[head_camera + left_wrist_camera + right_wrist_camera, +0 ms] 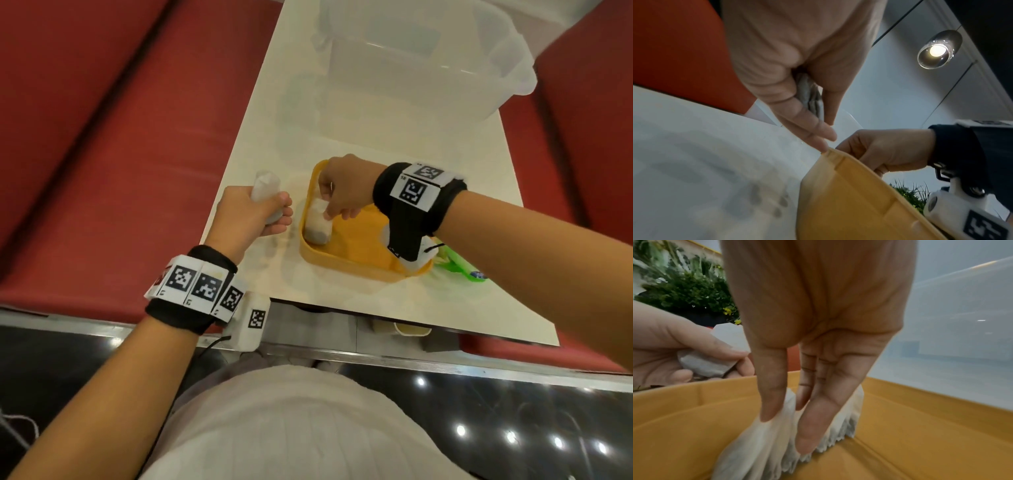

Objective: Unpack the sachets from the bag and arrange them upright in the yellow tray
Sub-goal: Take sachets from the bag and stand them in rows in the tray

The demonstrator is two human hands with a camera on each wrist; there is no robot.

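Currently the right hand [339, 192] reaches down into the yellow tray [359, 253], at the tray's corner farthest from the green packet [460, 265]. Its grip is narrow: thumb and fingertips [807, 434] pinch a small group of sachets [777, 443] standing on the tray floor, close against the tray wall. The left hand [248, 214] hovers just outside that same tray wall, its grip wrapped round a further bundle of sachets [265, 192]. No bag can be identified with certainty in these views.

Failure risks, judged from this state:

1. Toppling. The sachets are soft and limp. If the right-hand pinch opens before they lean against the tray wall or each other, they will probably fold over and lie flat.
2. Drag-out. Thin sachet paper may cling to the fingertips and lift with the hand on withdrawal.
3. Tray shift. The tray appears light; a sideways push against its wall could slide it across the bench [394, 144].
4. Bundle slip. Sachets could drop from the left hand onto the bench if that grip loosens during transfer.
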